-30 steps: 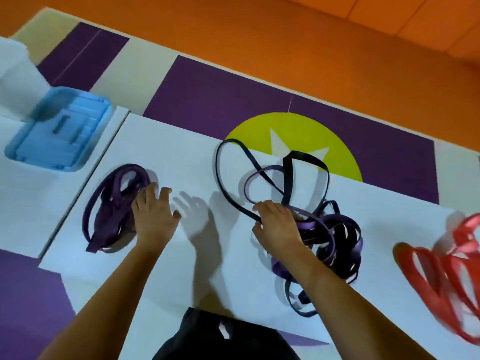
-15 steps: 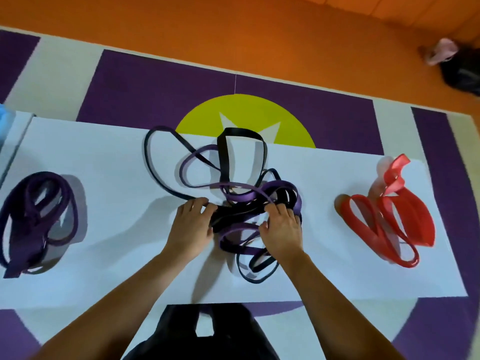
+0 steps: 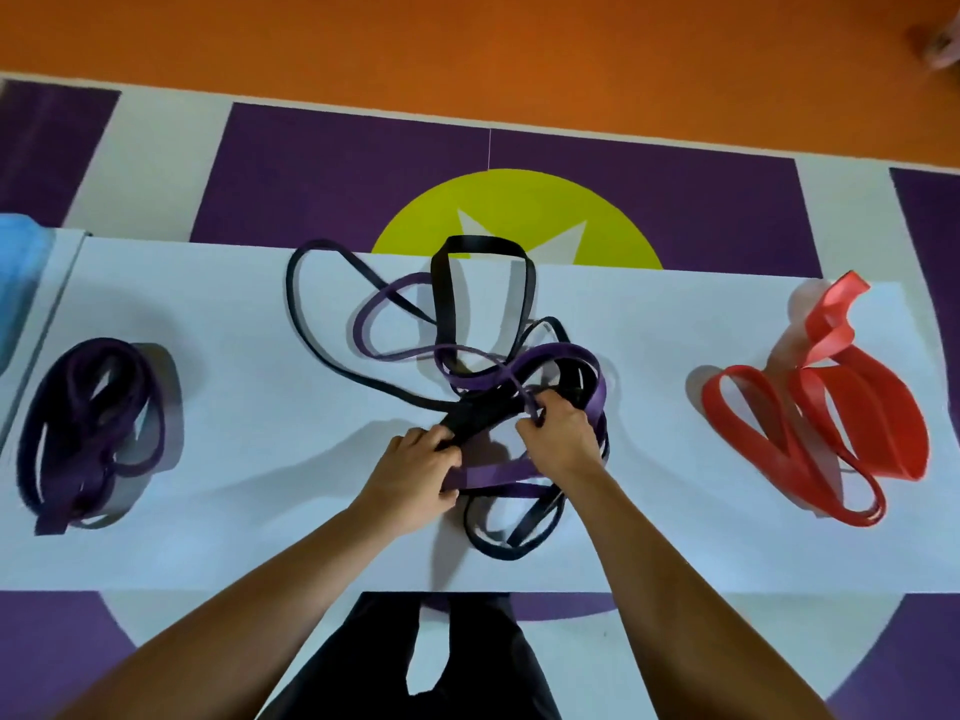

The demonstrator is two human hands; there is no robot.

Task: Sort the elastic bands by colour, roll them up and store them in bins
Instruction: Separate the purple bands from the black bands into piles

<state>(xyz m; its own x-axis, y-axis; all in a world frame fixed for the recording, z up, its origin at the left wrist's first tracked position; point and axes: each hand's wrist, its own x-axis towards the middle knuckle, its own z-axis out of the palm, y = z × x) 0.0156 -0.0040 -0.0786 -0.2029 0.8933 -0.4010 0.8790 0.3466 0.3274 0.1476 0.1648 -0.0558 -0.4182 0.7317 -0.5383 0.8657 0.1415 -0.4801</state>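
A tangle of black and purple elastic bands (image 3: 467,356) lies in the middle of the white table (image 3: 260,511). My left hand (image 3: 415,475) grips a wide black band (image 3: 483,420) at the tangle's near side. My right hand (image 3: 558,433) pinches a purple band (image 3: 524,366) just right of it. A pile of dark purple bands (image 3: 93,428) sits at the table's left. A heap of red bands (image 3: 831,423) lies at the right.
A blue bin (image 3: 18,283) shows at the far left edge, blurred. Beyond the table lies a purple, white and yellow-green floor mat (image 3: 519,215), then an orange floor. My dark-clothed legs are below the table's near edge.
My left hand left the dark purple pile and came to the middle tangle. Both hands now hold bands there. The view swung right, bringing the red heap fully in.
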